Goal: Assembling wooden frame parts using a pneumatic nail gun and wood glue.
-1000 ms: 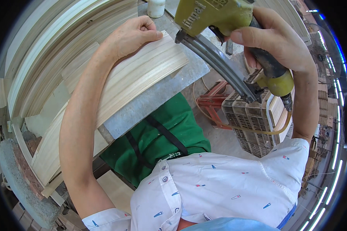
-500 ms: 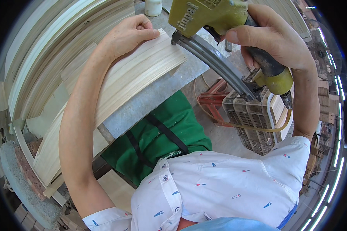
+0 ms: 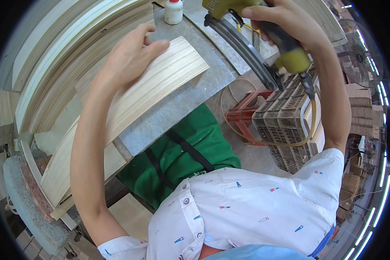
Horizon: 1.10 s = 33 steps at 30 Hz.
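Note:
My left hand [image 3: 132,54] hovers over a pale wooden board [image 3: 171,65], its thumb stretched out and apart from the bent fingers, with nothing in it. The board lies slantwise on a grey metal-topped table [image 3: 154,125], running from the upper middle down to the lower left. Up at the top right, my right hand [image 3: 290,24] grips the black handle of a green nail gun [image 3: 245,50]. The gun's long dark magazine points down toward the right, and its nose hangs above the table, apart from the board. The gun's top is cut off by the frame.
A white bottle [image 3: 173,12] with a red cap stands on the table's far part. Long boards are stacked [image 3: 60,56] at the left. On the right, a plastic crate [image 3: 275,115] holds wood beside a red stool [image 3: 242,113]. A yellowish air hose [image 3: 313,125] hangs from the gun.
The nail gun has moved up and away from the board's end in my right hand. My left hand has come off the board's far edge and drawn back a little, its thumb spreading.

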Available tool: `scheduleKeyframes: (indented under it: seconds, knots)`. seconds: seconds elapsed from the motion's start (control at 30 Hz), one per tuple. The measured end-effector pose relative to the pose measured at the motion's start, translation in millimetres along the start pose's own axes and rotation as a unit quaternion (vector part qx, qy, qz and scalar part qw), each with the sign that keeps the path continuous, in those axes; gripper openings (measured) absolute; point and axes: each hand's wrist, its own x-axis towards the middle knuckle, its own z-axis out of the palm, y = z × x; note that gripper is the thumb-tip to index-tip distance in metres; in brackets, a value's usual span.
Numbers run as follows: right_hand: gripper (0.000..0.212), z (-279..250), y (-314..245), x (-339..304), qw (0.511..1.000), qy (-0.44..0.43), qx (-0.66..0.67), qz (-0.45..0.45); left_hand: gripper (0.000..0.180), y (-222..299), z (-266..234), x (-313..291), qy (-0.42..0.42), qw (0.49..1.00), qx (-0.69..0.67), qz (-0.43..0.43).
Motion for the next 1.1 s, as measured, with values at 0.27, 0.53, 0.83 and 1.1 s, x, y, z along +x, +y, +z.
scheduleKeyframes:
  seconds: [0.27,0.53,0.83,1.1]
  knots:
    - [0.038,52,135,152,0.91,0.131,-0.352,-0.178,0.007,23,-13,-159,0.187,0.976,-0.096,0.061]
    - [0.027,111,186,170,0.895,0.138,-0.346,-0.244,0.028,-1,39,-248,0.216,0.851,-0.454,-0.149]
    - [0.033,163,214,163,0.889,0.165,-0.306,-0.298,0.016,-39,33,-222,0.388,0.65,-0.65,-0.065]
    - [0.053,127,167,69,0.988,0.098,0.02,-0.115,0.017,-31,32,-230,0.354,0.658,-0.664,-0.022]
